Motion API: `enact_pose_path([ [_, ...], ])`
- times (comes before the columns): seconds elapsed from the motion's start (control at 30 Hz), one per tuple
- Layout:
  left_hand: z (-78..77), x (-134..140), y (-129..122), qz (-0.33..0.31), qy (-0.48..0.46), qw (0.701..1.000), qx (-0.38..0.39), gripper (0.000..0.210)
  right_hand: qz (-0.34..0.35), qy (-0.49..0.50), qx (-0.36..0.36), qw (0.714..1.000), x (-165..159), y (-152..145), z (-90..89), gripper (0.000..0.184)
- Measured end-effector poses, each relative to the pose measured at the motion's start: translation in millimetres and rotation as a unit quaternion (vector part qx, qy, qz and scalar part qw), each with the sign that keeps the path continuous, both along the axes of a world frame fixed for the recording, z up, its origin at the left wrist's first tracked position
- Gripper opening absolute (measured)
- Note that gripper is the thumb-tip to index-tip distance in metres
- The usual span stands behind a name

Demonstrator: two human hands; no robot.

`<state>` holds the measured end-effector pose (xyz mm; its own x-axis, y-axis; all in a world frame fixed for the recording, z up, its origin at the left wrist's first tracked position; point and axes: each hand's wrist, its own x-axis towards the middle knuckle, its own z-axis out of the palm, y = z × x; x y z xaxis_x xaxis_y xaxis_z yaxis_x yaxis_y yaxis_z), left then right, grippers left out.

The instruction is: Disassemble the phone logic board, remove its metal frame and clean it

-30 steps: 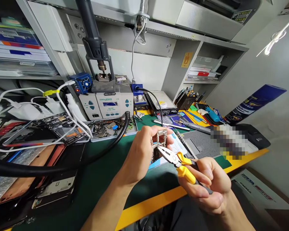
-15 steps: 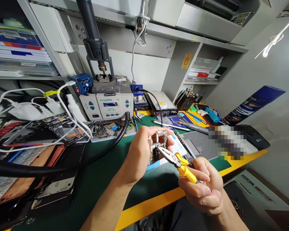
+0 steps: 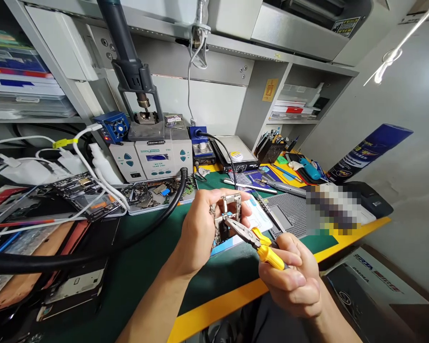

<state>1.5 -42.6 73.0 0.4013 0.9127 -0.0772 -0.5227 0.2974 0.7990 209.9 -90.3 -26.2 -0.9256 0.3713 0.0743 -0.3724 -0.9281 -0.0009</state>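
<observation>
My left hand (image 3: 199, 233) is closed around a small silvery metal frame (image 3: 232, 198) with an open middle and a crossbar. It looks like a bracket-like device part; its exact kind I cannot make out. In my right hand (image 3: 293, 278) are pliers (image 3: 270, 256) with yellow and black handles. Their metal jaws point up and left, and the tips meet the frame near its crossbar. Whether the jaws grip the metal is too small to tell. Under both hands lies a blue and white card or sheet (image 3: 255, 221) on the green mat (image 3: 146, 286).
A hot-air rework station (image 3: 157, 159) stands at the back, its thick black hose (image 3: 143, 227) curving across the left side. Circuit boards fill a tray (image 3: 132, 209). Phone shells (image 3: 75, 281) pile up at left. A perforated metal plate (image 3: 289, 209) and spray can (image 3: 370, 152) are at right.
The whole view has shifted slightly, so everything sits a little further left. Both hands keep their hold on the frame and the pliers, with the plier tips still at the crossbar.
</observation>
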Motion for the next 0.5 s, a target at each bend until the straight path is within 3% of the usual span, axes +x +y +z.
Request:
enact_pose_path([
  [0.13, 1.9, 1, 3, 0.015, -0.003, 1.000, -0.013, 0.050, -0.025, -0.024, 0.015, 0.999, -3, -2, 5.1, 0.035],
  [0.23, 4.5, 0, 4, 0.025, -0.011, 0.999, -0.027, 0.048, -0.053, -0.046, 0.061, 0.996, -13, -4, 25.5, 0.024],
  [0.33, 7.3, 1, 4, 0.025, -0.023, 0.999, -0.041, 0.049, -0.132, -0.073, 0.128, 0.980, -21, -10, 44.7, 0.014],
  [0.5, 8.6, 3, 3, 0.026, -0.027, 0.997, -0.066, 0.050, -0.211, -0.146, 0.173, 0.951, -26, -20, 59.5, 0.032],
])
